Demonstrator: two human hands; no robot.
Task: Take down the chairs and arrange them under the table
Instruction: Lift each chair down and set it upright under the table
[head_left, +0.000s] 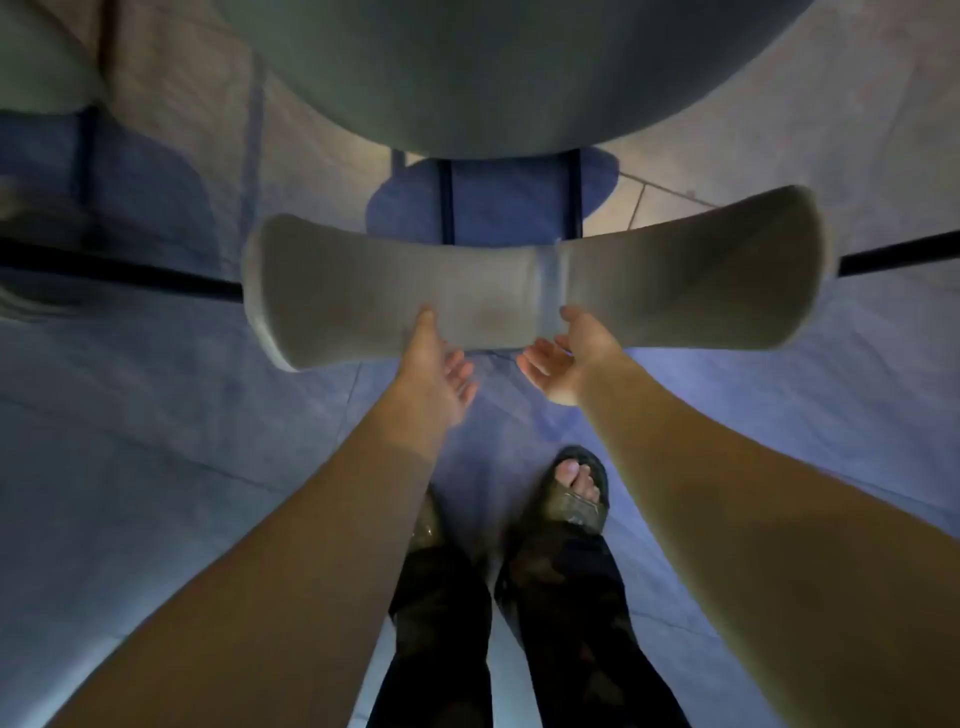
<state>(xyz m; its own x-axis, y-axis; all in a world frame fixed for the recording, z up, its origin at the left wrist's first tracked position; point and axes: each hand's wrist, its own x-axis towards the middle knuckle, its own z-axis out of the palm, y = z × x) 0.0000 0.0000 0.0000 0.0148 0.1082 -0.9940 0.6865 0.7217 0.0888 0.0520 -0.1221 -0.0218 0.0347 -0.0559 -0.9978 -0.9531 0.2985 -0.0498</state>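
Both hands reach for the chair's pale backrest (535, 283), which sits just short of the round worktop (519, 67). The left hand (436, 374) and right hand (563, 358) are spread open, thumbs touching its near edge, gripping nothing. The seat is hidden; dark frame bars (447, 208) blur underneath.

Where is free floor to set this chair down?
Bare blue floor lies left of the feet, and another patch lies right of them. It is crowded ahead: the grey chair backrest stands before the round grey table.
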